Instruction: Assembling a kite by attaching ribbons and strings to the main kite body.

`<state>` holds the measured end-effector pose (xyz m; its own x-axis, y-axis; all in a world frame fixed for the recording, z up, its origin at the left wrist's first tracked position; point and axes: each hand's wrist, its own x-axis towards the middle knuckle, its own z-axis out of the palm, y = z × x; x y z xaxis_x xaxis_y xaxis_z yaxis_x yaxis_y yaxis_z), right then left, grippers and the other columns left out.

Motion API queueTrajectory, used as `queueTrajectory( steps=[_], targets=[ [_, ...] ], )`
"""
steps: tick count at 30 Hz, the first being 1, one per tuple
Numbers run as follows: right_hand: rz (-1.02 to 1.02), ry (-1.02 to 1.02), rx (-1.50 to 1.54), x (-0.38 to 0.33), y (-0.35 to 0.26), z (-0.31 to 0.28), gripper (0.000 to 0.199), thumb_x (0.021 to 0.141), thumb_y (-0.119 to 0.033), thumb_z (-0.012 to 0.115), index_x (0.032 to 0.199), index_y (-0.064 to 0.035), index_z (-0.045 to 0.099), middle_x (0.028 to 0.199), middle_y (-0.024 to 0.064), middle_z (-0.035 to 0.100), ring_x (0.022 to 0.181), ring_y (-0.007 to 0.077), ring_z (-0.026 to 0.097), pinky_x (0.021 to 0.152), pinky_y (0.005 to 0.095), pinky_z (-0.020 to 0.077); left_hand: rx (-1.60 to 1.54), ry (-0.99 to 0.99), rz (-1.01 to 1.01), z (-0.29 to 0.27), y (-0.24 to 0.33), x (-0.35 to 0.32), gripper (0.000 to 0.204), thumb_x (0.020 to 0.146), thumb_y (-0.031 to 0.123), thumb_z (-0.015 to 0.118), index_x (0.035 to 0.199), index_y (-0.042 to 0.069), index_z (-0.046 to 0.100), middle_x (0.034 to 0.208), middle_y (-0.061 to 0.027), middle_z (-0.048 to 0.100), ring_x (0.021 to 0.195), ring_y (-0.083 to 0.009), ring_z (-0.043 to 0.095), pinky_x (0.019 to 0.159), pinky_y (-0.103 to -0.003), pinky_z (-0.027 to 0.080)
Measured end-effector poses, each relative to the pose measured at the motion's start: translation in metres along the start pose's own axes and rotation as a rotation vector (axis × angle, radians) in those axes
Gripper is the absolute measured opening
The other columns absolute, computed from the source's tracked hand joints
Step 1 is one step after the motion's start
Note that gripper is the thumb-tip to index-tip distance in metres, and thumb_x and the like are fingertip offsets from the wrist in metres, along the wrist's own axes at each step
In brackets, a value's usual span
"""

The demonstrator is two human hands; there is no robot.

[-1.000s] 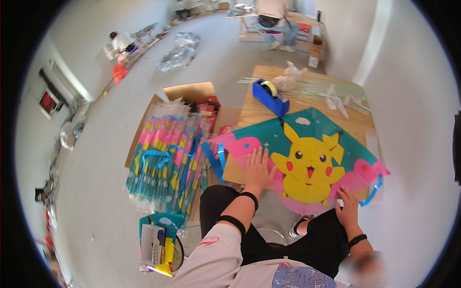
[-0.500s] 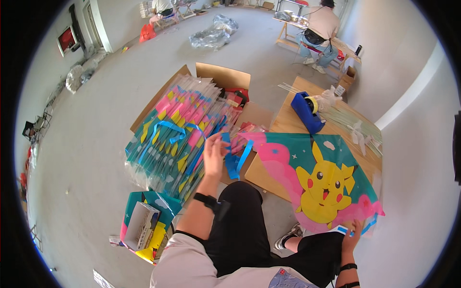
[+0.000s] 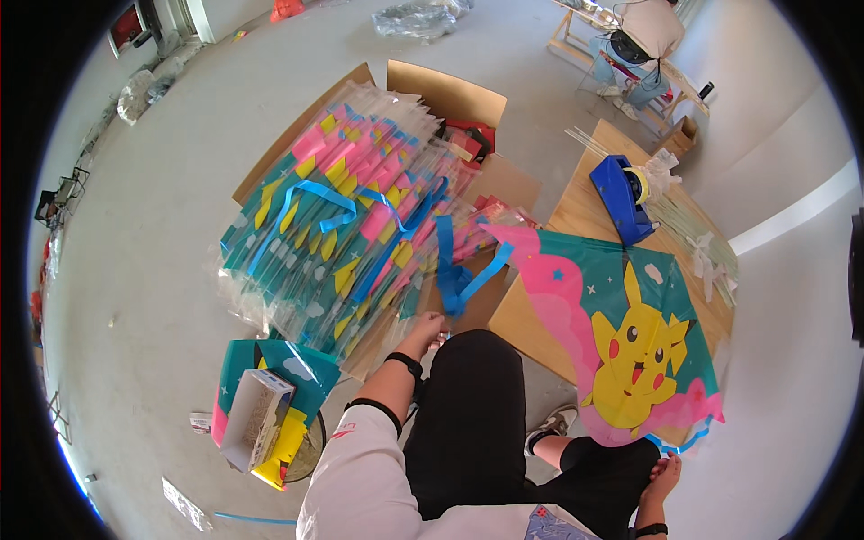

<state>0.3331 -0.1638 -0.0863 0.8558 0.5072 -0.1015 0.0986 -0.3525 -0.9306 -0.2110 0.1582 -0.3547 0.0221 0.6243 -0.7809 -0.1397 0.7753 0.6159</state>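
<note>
A diamond-shaped kite sheet [image 3: 630,351], green and pink with a yellow cartoon figure, lies over the wooden table [image 3: 571,207] and hangs past its near edge. Blue ribbon [image 3: 695,439] shows at its lower right corner. Just below that corner is my right hand [image 3: 662,475], fingers curled; what they hold is unclear. Beside my left knee, my left hand [image 3: 430,331] is closed with bent fingers around something small that I cannot make out. A loose loop of blue ribbon [image 3: 454,292] hangs above it, between the table and an open carton [image 3: 450,85].
Plastic-sleeved kites [image 3: 333,225] overflow the carton. A blue tape dispenser [image 3: 623,202] and thin sticks [image 3: 688,225] lie on the table. At lower left, a small open box [image 3: 256,418] rests on another printed sheet [image 3: 306,369]. A co-worker [image 3: 643,45] sits at the back right.
My left hand has moved down from the blue ribbon to beside my knee, and its fingers have closed. My right hand has dropped slightly. The whole view has shifted.
</note>
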Motion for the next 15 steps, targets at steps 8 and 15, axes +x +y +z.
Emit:
queueTrajectory(
  steps=[8,15],
  targets=[
    [-0.027,-0.026,-0.077,0.004,-0.004,0.008,0.023,0.104,-0.024,0.046,0.108,-0.0052,0.058,0.072,-0.0013,0.052,0.052,0.0035,0.043,0.043,0.0165,0.0309,0.210,-0.010,0.071,0.016,0.023,0.029,0.032,0.095,0.034,0.062,0.099,0.003,0.065,0.077,-0.0066,0.062,0.057,-0.0163,0.055,0.048,-0.033,0.043],
    [-0.034,-0.049,-0.084,0.002,-0.006,0.009,0.022,0.104,-0.023,0.046,0.105,-0.0057,0.058,0.072,-0.0018,0.051,0.052,0.0028,0.043,0.043,0.0163,0.0305,0.021,-0.015,0.361,0.007,0.058,0.014,0.023,0.093,0.033,0.068,0.094,0.011,0.065,0.069,0.0033,0.052,0.053,-0.0088,0.043,0.045,-0.028,0.033]
  ],
)
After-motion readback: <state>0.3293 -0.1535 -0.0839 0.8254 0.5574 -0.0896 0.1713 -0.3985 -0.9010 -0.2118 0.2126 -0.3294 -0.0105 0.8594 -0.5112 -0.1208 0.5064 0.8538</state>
